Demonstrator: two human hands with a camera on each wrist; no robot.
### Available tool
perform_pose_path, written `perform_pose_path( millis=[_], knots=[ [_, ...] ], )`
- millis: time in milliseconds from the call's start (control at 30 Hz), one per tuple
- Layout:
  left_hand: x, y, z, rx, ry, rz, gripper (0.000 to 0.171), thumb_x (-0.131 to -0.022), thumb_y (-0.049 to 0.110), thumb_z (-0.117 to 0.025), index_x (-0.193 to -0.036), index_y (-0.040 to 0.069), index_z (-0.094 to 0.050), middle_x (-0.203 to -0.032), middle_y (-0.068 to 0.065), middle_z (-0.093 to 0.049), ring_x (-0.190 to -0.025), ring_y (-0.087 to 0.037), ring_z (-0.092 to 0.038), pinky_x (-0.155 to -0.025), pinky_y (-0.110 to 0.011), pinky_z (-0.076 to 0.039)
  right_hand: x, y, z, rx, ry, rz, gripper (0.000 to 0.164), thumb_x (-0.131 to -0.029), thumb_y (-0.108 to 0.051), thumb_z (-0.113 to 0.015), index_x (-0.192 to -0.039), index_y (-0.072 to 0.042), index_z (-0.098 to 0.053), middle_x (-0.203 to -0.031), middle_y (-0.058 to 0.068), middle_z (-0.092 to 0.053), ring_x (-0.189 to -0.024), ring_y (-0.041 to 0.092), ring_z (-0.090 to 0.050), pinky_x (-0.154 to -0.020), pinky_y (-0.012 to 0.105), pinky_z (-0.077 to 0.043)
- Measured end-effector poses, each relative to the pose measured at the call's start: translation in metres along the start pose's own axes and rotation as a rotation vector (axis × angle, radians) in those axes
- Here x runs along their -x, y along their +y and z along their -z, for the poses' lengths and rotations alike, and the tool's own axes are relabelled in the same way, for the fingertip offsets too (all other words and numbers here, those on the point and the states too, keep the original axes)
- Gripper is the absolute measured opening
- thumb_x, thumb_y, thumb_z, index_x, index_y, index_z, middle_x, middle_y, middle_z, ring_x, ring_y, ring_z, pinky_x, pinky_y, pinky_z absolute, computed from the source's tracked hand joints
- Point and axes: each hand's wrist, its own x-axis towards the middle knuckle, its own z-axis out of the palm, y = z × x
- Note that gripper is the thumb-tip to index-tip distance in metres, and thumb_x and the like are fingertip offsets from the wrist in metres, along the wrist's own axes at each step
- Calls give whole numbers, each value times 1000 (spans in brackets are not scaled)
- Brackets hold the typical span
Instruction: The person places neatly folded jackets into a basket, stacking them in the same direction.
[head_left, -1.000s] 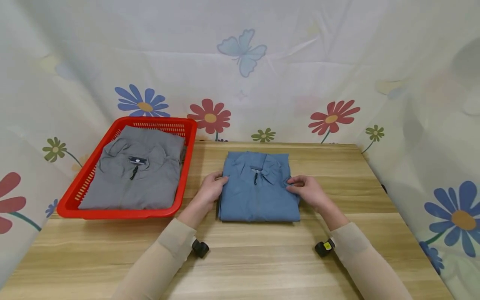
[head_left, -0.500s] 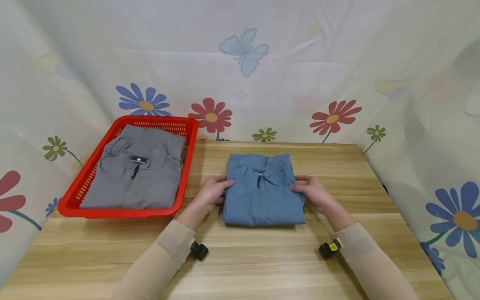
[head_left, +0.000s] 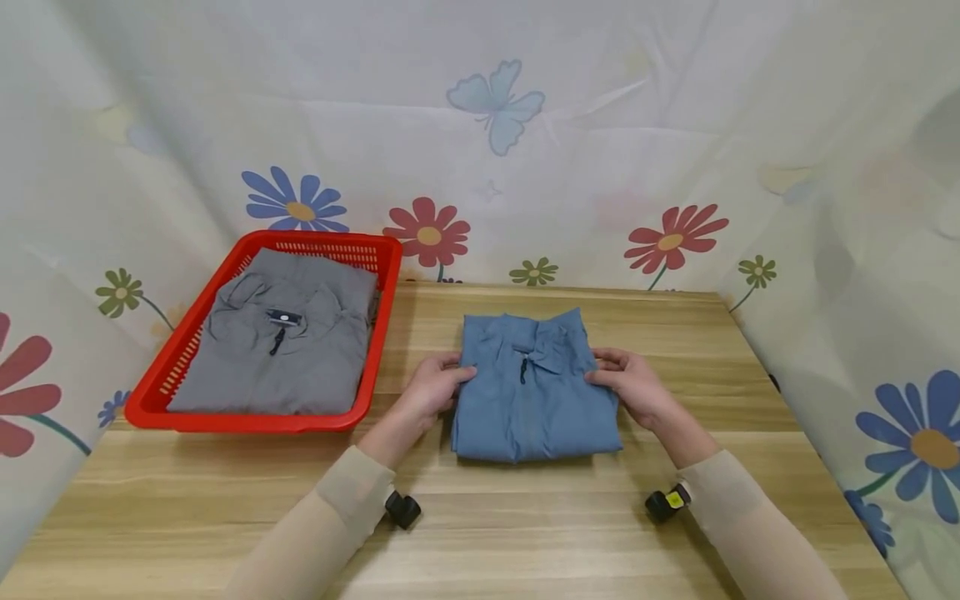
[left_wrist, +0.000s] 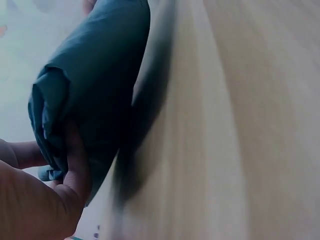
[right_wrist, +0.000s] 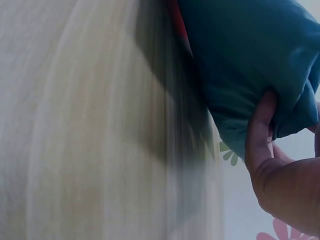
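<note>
A folded blue jacket (head_left: pixel 536 408) with a collar and a short black zip pull is held between both hands over the table. My left hand (head_left: pixel 437 383) pinches its left edge, thumb on top and fingers beneath. On the opposite edge my right hand (head_left: pixel 628 385) grips in the same way. The left wrist view shows fingers under the folded layers of the jacket (left_wrist: pixel 100 65), with a gap and a shadow between cloth and wood. From the right wrist, the underside of the jacket (right_wrist: pixel 245 55) also looks raised off the table.
At the left of the wooden table (head_left: pixel 525 533) stands a red plastic basket (head_left: pixel 366 367). In it lies a folded grey jacket (head_left: pixel 277 367) with a dark label and zip pull. A flower-printed curtain (head_left: pixel 570 183) hangs behind and along the sides.
Both hands have taken hold of the blue jacket by its sides and lifted it off the table. It has come slightly nearer and to the right in view.
</note>
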Motion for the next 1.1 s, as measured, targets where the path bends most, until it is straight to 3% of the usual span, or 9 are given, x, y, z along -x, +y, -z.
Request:
perform_pose_path(
  millis=[167, 467, 1100],
  knots=[
    [4, 5, -3, -4, 2, -55, 57, -102, 10, -62, -152, -7, -40, -133, -21, -62, -107, -23, -64, -88, -36, -56, 1, -2, 0, -25, -9, 20, 63, -96, 4, -61, -151, 15, -32, -103, 3, -65, -92, 10, -65, -77, 25, -57],
    [18, 18, 0, -74, 16, -132, 54, -103, 10, -61, -150, -8, -42, -129, -24, -61, -114, -28, -60, -98, -41, -50, 6, -18, -3, -15, -51, 79, 59, -96, 3, -60, -148, 16, -36, -107, 4, -64, -94, 12, -65, -79, 25, -57],
    [40, 38, 26, -148, 12, -109, 57, -105, 13, -60, -153, -7, -38, -137, -24, -57, -120, -28, -58, -100, -42, -50, -1, -42, -23, 36, -90, 92, 58, -96, 2, -63, -148, 10, -42, -116, 12, -60, -98, 16, -62, -80, 26, -56]
  ],
)
